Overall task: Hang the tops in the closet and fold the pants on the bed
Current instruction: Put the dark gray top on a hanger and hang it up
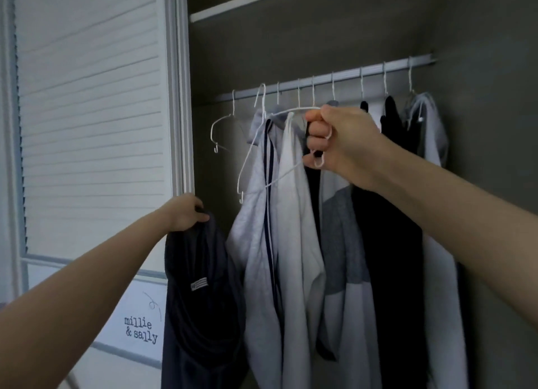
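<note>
Dark top [201,286] beside door [87,126] lettered "millie & sally".

Tops [334,243] on rail [320,81] — door [87,126] left.

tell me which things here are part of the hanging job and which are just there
In the job:
dark top, gripped by the left hand
white hanger, held by the right hand
closet rod

Just there:
empty hanger on the rod
clothes already hung
louvred door
shelf
</note>
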Tool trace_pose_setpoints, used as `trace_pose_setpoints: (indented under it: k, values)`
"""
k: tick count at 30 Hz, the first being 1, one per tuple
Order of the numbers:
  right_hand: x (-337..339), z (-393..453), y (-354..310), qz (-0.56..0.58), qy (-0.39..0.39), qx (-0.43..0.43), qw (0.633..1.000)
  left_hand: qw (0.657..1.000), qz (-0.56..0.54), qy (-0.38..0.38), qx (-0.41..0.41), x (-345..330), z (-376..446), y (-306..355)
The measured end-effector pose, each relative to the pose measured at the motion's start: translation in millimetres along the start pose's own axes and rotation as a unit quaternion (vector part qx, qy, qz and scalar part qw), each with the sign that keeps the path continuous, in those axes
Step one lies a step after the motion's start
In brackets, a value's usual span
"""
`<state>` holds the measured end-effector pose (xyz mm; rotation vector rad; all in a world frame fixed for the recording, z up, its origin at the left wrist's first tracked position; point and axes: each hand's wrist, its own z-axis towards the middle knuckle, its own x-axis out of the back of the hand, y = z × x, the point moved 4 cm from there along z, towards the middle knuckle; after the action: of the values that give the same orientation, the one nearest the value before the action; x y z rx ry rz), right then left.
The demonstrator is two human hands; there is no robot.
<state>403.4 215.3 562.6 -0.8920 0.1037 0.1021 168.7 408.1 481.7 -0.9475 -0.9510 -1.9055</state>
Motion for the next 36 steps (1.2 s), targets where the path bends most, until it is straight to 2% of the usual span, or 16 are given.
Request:
trace_pose_setpoints:
  k: [4, 7, 12, 17, 20, 25, 27, 29, 30, 31, 32, 33, 34, 35, 36]
  values:
    - [42, -30, -20, 0.021, 0.081, 0.040, 0.996, 0.980, -0.177, 0.054, 0.076, -1, -9, -26]
    - [67, -52, -22, 0.033, 0.109, 0.043, 0.993, 0.955, -0.267, 0.070, 0.107, -7, -16, -33]
    - [98, -80, 2, 0.037, 0.136, 0.016, 0.990, 0.899, -0.417, 0.046, 0.125, -16, -28, -30]
    - [118, -96, 45, 0.012, 0.213, -0.007, 0.977, 0.885, -0.452, -0.028, 0.108, -26, -38, -8]
    - [122, -102, 70, 0.019, 0.239, 0.000, 0.971, 0.891, -0.443, -0.017, 0.099, -22, -42, 7]
    - [99, -110, 121, -0.023, 0.225, 0.033, 0.974, 0.898, -0.433, -0.009, 0.078, -19, -52, 53]
    - [92, -115, 132, -0.013, 0.244, 0.033, 0.969, 0.868, -0.488, 0.002, 0.090, -15, -59, 75]
    - [99, -118, 135, 0.039, 0.279, 0.025, 0.959, 0.798, -0.596, -0.057, 0.069, -9, -66, 90]
    - [105, -118, 132, 0.069, 0.291, 0.025, 0.954, 0.778, -0.620, -0.093, 0.038, -2, -71, 96]
    - [112, -118, 130, 0.096, 0.300, 0.026, 0.949, 0.799, -0.592, -0.106, 0.000, 7, -76, 98]
    - [116, -117, 127, 0.117, 0.304, 0.022, 0.945, 0.859, -0.502, -0.089, -0.046, 15, -79, 98]
    - [119, -117, 126, 0.132, 0.306, 0.018, 0.943, 0.929, -0.355, -0.041, -0.099, 23, -81, 98]
    - [120, -116, 126, 0.142, 0.305, 0.013, 0.942, 0.968, -0.202, 0.026, -0.149, 29, -83, 99]
    - [119, -117, 129, 0.145, 0.302, 0.007, 0.942, 0.974, -0.090, 0.081, -0.193, 31, -84, 102]
    - [119, -118, 133, 0.146, 0.294, -0.001, 0.945, 0.970, -0.052, 0.102, -0.213, 28, -85, 103]
